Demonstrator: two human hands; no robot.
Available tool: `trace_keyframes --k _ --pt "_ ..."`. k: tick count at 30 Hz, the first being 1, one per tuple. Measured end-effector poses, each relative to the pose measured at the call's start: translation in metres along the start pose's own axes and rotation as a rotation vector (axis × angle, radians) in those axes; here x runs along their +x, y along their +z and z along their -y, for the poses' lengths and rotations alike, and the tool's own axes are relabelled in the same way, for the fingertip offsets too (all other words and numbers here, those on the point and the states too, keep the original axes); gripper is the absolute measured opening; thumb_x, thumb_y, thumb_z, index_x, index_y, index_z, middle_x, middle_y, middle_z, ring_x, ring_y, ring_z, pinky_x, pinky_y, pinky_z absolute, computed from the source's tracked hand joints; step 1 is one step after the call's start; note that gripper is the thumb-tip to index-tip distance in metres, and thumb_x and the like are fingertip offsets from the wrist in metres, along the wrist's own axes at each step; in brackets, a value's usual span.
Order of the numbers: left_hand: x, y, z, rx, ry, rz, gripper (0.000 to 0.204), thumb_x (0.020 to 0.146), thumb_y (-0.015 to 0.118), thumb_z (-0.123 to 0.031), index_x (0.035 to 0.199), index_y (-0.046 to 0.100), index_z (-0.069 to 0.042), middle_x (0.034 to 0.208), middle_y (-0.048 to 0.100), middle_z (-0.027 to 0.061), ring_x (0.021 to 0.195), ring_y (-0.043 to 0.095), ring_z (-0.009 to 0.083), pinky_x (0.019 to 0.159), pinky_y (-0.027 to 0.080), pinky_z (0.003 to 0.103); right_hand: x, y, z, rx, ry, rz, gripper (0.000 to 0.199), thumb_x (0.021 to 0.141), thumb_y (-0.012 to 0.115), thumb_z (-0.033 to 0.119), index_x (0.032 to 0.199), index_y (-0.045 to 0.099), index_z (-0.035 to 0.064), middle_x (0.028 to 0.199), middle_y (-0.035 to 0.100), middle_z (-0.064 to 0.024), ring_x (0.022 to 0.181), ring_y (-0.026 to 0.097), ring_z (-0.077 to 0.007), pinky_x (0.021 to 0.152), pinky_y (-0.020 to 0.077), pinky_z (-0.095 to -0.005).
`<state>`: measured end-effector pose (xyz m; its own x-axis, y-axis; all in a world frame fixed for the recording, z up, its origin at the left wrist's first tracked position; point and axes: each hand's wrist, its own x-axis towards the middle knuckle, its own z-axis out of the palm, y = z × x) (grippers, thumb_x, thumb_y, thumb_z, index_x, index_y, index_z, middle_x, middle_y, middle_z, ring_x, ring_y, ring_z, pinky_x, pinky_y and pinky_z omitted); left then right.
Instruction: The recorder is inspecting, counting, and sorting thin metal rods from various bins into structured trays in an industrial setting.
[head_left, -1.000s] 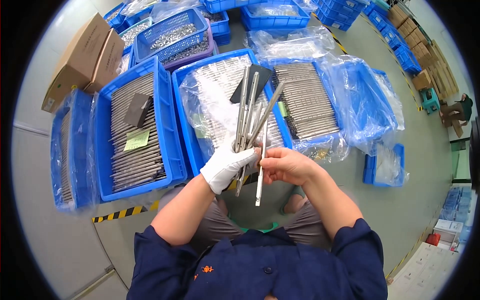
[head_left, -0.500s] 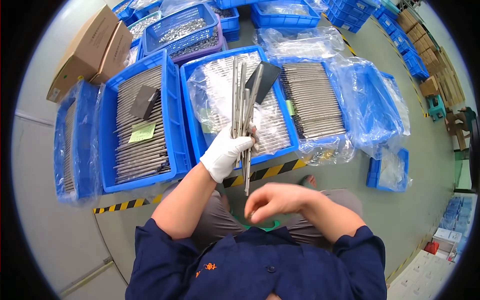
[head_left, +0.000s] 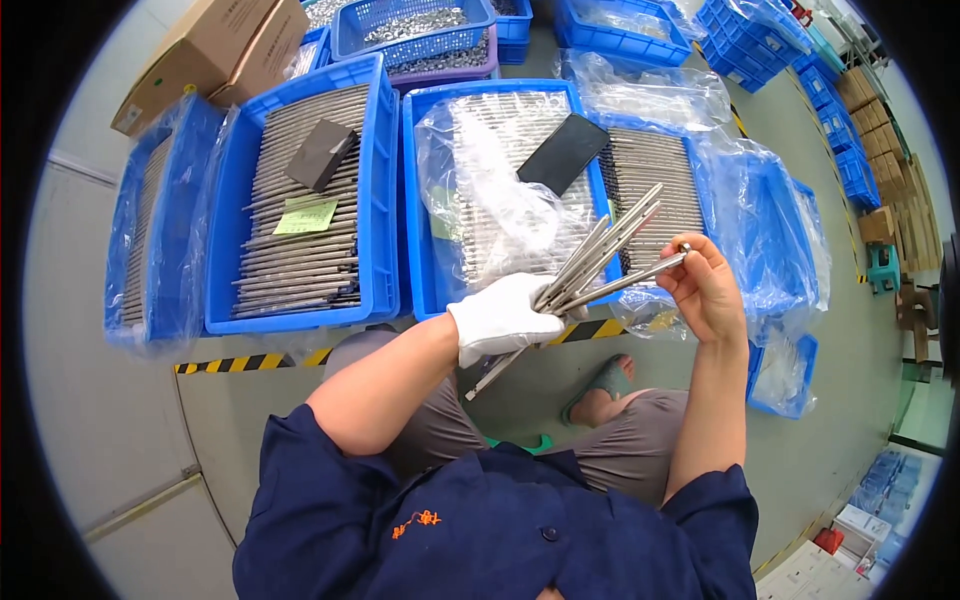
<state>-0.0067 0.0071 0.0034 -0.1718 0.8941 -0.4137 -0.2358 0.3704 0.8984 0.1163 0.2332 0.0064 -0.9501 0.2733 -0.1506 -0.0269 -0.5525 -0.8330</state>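
Observation:
My left hand (head_left: 510, 318), in a white glove, is wrapped round a bundle of slim metal rods (head_left: 607, 238), fanned toward the upper right. One rod sticks out below the fist. A separate rod (head_left: 636, 279) from the same bundle reaches across to my right hand (head_left: 712, 290). Bare and closed in a pinch, the right hand holds a small ring-like metal piece (head_left: 685, 248) at that rod's far end; its exact kind is too small to tell. Behind the left hand stands a blue crate (head_left: 424, 270) of rods under clear plastic, with a black flat object (head_left: 563, 154) on top.
Left is another blue crate (head_left: 377, 215) of rods with a dark block (head_left: 321, 155) and green note (head_left: 305, 217). More rods (head_left: 655, 180) and a plastic-lined crate (head_left: 750, 215) lie right. Small metal parts fill a blue basket (head_left: 412, 45) behind. Cardboard boxes (head_left: 195, 55) stand far left.
The rod bundle has tilted from upright toward the right. My right hand has risen from near my lap to the end of one rod. The view has shifted slightly.

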Motion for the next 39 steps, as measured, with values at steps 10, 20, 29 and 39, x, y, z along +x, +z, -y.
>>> trace_keyframes --k 10,20,29,39 --pt "0.004 0.002 0.004 -0.010 0.059 -0.052 0.027 0.070 0.055 -0.011 0.096 0.055 -0.004 0.079 0.054 0.0006 0.068 0.048 0.0078 0.061 0.041 0.022 -0.003 0.046 -0.035 -0.328 0.229 -0.130 0.018 0.073 0.060 0.002 0.091 0.057 0.0021 0.084 0.060 -0.0051 0.073 0.055 -0.0111 0.069 0.0443 -0.0235" --pt "0.000 0.003 -0.001 -0.166 0.006 -0.061 0.028 0.074 0.057 -0.020 0.097 0.055 -0.006 0.075 0.053 0.0015 0.066 0.048 0.0090 0.059 0.041 0.023 -0.006 0.049 -0.036 -0.317 0.102 -0.184 0.018 0.077 0.055 0.002 0.096 0.055 0.0012 0.083 0.059 -0.0069 0.073 0.056 -0.0123 0.067 0.0465 -0.0240" --pt "-0.001 0.000 -0.003 -0.291 0.109 -0.244 0.030 0.073 0.061 -0.011 0.100 0.051 -0.004 0.087 0.052 0.0023 0.075 0.048 0.0076 0.067 0.041 0.023 0.001 0.019 -0.018 0.122 -0.007 -0.096 0.015 0.084 0.051 0.014 0.093 0.053 0.0015 0.080 0.059 -0.0068 0.071 0.057 -0.0120 0.062 0.0489 -0.0239" --pt "0.004 0.006 -0.006 -0.421 0.123 -0.118 0.031 0.073 0.064 -0.014 0.100 0.053 -0.005 0.090 0.055 0.0032 0.081 0.052 0.0093 0.073 0.043 0.023 -0.008 0.047 -0.058 0.137 0.598 0.175 0.021 0.083 0.053 0.019 0.097 0.053 0.0040 0.084 0.058 -0.0036 0.069 0.057 -0.0114 0.063 0.0470 -0.0263"
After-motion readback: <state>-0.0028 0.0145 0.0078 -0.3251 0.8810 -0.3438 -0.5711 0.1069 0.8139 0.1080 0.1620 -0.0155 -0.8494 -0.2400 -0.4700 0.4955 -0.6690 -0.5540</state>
